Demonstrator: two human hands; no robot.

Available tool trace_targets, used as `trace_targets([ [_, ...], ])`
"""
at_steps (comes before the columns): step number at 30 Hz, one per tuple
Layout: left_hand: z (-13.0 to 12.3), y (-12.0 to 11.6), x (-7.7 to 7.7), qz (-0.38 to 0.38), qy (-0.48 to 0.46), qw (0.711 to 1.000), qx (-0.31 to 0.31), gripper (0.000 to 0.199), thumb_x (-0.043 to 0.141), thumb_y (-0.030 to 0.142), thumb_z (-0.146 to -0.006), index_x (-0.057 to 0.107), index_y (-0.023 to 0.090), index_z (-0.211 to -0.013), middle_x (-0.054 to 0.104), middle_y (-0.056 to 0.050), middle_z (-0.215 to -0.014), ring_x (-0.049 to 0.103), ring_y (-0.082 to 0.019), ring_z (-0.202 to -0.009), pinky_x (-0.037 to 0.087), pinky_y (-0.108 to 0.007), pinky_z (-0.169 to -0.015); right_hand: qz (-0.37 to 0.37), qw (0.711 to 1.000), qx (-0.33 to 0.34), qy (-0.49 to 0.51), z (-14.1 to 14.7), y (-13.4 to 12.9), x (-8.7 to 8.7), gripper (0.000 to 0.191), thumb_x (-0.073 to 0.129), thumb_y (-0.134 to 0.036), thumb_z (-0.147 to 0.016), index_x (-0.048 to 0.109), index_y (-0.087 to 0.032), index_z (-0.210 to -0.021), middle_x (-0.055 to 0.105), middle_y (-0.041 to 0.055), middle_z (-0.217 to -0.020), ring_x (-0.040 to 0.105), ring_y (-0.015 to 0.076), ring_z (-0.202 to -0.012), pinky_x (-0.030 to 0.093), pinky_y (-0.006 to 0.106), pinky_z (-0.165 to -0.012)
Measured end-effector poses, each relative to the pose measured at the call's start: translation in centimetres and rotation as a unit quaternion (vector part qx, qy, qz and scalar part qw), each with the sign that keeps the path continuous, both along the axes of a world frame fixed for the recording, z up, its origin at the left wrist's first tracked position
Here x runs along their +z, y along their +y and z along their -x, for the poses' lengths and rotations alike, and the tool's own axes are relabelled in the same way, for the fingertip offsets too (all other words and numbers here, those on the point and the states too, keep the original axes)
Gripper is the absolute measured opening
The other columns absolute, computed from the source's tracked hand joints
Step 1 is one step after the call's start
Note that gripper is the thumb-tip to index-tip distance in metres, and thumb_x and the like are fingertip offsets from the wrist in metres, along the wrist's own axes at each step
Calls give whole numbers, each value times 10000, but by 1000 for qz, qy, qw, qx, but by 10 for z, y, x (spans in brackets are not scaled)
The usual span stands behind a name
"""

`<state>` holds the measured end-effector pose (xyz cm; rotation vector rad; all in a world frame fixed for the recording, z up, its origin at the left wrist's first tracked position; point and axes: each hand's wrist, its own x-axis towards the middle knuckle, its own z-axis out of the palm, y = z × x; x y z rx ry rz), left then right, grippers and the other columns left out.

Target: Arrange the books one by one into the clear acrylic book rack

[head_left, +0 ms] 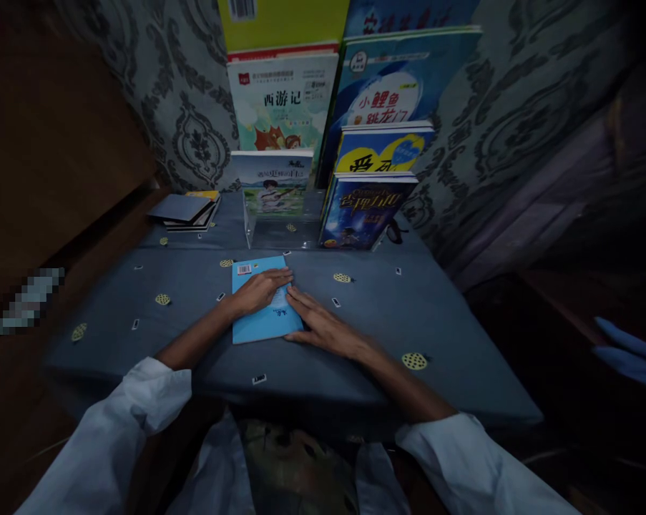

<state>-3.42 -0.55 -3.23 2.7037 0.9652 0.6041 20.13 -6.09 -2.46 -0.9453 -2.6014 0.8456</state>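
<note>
Wears a pale shirt (215,472), open in front over a darker, mottled top (295,468). Has loose, creased sleeves (108,433), wide at the ends.

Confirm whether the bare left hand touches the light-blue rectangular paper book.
Touching. The head view shows the left hand lying flat across the cover of the light-blue book.

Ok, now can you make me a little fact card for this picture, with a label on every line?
Blue book: lying closed on the tablecloth, barcode near its far left corner
Left hand: palm down on the book
Right hand: touching the book's right side
Behind: clear stand with standing books
Back left: small stack of books
Cloth pattern: yellow pineapples on grey-blue
Sleeves: pale, ending on the forearms
</note>
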Motion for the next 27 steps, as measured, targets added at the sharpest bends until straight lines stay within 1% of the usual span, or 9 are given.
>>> trace_targets([
  [5,-3,-10,4,17,9,1000,9,500,387,72,-935,541,192,-1396,556,-83,-1457,462,-183,-1405,411,-420,-1163,-30,999,-10,13,0,-4,-5,837,560,-603,-912,272,-172,-1570,231,173,-1643,207,315,-1520,252,515,-1232],
  [9,-5,-16,8,19,16,1000,13,487,386,87,-945,547,203,-1390,564,-68,-1452,468,-179,-1400,415,-409,-1161,-67,997,-27,26,0,-5,-6,739,619,-544,-900,404,-182,-1507,376,177,-1573,334,330,-1469,329,528,-1193],
  [13,-6,-19,11,20,26,999,12,485,384,84,-943,547,180,-1390,559,-87,-1453,473,-193,-1397,423,-416,-1154,-93,994,-29,47,-1,-5,1,579,665,-460,-893,537,-198,-1394,532,154,-1412,507,304,-1322,448,481,-1104],
  [16,-7,-21,12,15,32,999,11,471,388,94,-948,557,171,-1381,567,-99,-1444,484,-199,-1389,432,-409,-1145,-107,992,-42,54,-1,-3,6,487,705,-429,-872,594,-222,-1298,609,116,-1253,584,289,-1188,501,463,-1017],
  [20,-10,-25,10,3,32,999,7,526,398,44,-903,553,190,-1384,583,-75,-1432,483,-176,-1388,428,-385,-1146,-127,988,-77,47,-3,4,5,453,752,-460,-826,610,-209,-1175,638,87,-1079,616,282,-1042,516,447,-915],
  [23,-13,-27,9,0,40,999,3,551,405,17,-870,568,185,-1369,584,-76,-1431,482,-171,-1389,418,-374,-1155,-138,985,-101,35,-4,11,2,459,773,-498,-794,595,-197,-1091,638,86,-1047,617,275,-990,505,422,-875],
  [27,-16,-29,8,-8,42,999,-1,496,410,64,-913,573,184,-1366,587,-89,-1425,494,-186,-1381,423,-389,-1151,-159,980,-121,14,-5,21,2,462,753,-555,-789,569,-197,-1015,648,92,-1017,614,283,-964,485,413,-847],
])
